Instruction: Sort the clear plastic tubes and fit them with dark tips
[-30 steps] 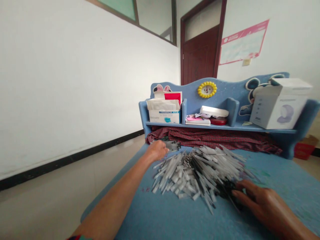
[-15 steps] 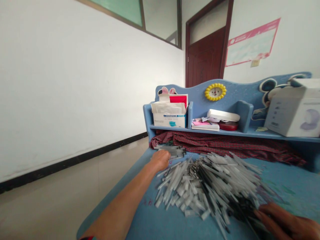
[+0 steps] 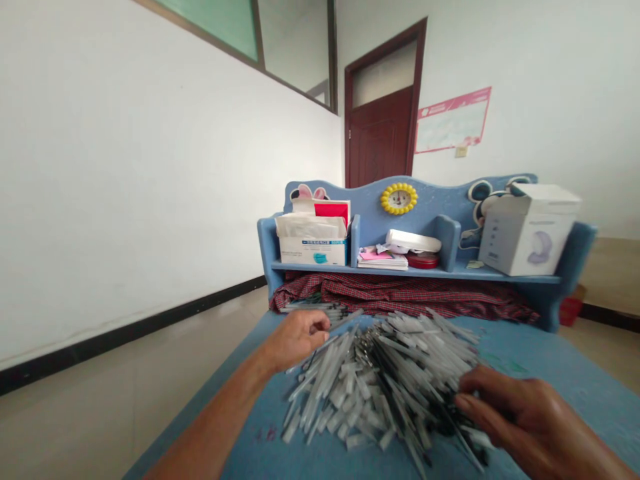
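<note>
Two hands, the left hand (image 3: 293, 339) and the right hand (image 3: 525, 413), are held over one blue table (image 3: 560, 373); its left edge is passed closely by the left forearm (image 3: 215, 420), while tabletop is seen past the right hand; one large pile of plastic tubes (image 3: 430, 343) is spread between them, one smaller bunch (image 3: 334, 309) behind the left; both hands are half curled, the left by one tube (image 3: 347, 320), the right at the pile's right edge; whether anything is gripped cannot be told; beyond them, one mask box (image 3: 313, 251), pale wrapping at its top, and one white box (image 3: 530, 233), contents hidden, are shelved.
</note>
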The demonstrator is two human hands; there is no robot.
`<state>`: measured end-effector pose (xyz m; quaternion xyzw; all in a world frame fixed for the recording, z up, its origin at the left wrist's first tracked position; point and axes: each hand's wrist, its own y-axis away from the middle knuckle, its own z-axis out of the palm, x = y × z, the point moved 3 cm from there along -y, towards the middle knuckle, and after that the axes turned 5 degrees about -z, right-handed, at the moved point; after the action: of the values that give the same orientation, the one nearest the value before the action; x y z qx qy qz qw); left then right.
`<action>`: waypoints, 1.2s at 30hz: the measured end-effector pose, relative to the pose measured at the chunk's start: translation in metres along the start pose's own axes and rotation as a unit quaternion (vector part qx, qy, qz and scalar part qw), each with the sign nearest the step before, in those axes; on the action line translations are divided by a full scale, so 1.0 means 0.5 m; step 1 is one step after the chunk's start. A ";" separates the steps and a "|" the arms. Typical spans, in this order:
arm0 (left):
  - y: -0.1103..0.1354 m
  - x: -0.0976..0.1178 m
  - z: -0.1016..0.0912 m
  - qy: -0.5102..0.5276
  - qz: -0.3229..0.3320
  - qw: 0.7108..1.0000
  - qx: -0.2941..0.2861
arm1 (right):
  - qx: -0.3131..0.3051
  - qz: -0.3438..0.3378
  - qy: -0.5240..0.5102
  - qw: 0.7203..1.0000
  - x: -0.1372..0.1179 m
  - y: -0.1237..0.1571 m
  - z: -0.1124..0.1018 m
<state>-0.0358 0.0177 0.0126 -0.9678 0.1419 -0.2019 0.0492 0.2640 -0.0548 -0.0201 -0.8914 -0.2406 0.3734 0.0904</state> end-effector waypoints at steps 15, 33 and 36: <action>0.039 0.091 0.030 0.128 0.123 0.983 -0.035 | -0.058 0.075 -0.201 0.975 -0.005 -0.114 0.069; 0.044 0.099 0.037 0.184 0.131 0.973 -0.038 | -0.119 0.163 -0.314 0.928 0.001 -0.102 0.064; 0.043 0.099 0.036 0.194 0.120 0.973 -0.037 | -0.126 0.166 -0.347 0.914 0.008 -0.102 0.069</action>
<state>0.0096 -0.0169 0.0116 -0.8873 0.2711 -0.3729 0.0082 0.2234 -0.0092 -0.0296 -0.7367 -0.1505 0.6356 -0.1752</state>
